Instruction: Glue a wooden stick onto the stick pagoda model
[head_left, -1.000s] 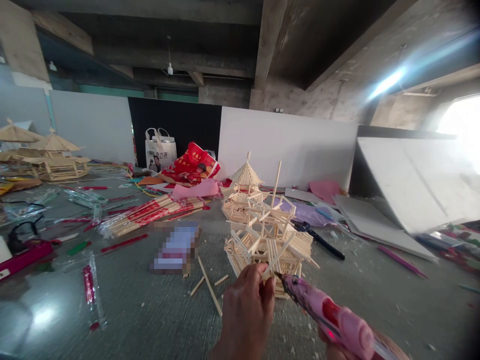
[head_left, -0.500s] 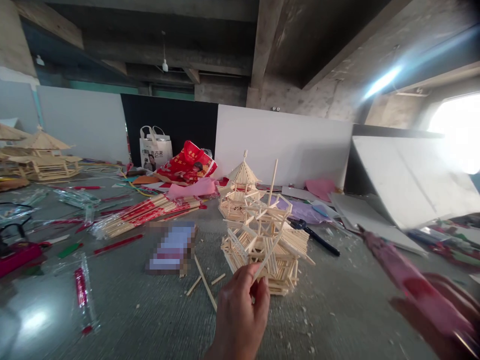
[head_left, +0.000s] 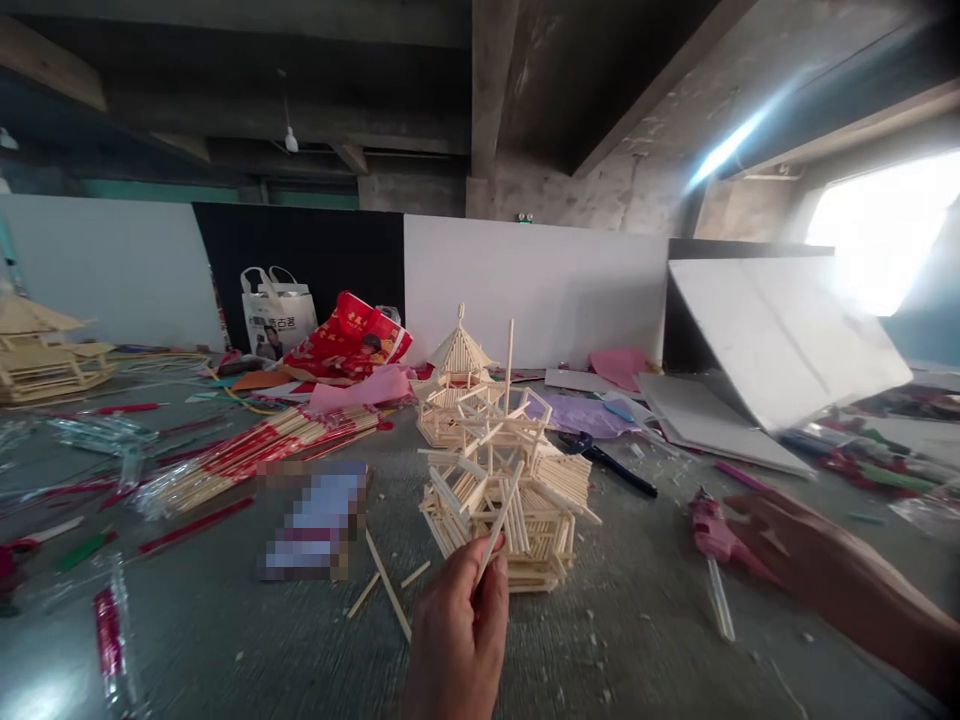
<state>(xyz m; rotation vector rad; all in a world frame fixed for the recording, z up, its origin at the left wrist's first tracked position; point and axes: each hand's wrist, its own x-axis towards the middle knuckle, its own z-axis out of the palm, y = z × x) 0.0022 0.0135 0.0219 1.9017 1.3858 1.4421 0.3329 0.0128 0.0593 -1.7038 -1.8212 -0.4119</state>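
Note:
My left hand [head_left: 459, 625] is closed on a thin wooden stick [head_left: 501, 522], pinched between thumb and fingers and slanting up in front of the model. The pavilion model [head_left: 499, 500], built of pale wooden sticks, has open framing on top and one tall stick upright from it. To the right, a pink glue gun [head_left: 709, 525] lies on the table with a clear glue stick [head_left: 720, 600] showing. Over its handle, my right hand [head_left: 795, 535] has its fingers stretched out, slightly blurred. Just beyond the fingertips is a thin magenta pen-like thing [head_left: 739, 474]; contact is unclear.
A finished pavilion [head_left: 459, 365] stands behind the model, another [head_left: 49, 350] far left. Dark-handled pliers [head_left: 615, 465] lie right of the model. A blurred-out phone [head_left: 319, 520], loose sticks [head_left: 386, 580] and packaged sticks [head_left: 262, 455] lie left. White boards [head_left: 720, 425] are at right.
The glue gun, held in my right hand before, now lies on the table with the hand's fingers off its body. My view has turned right. The left hand keeps its stick.

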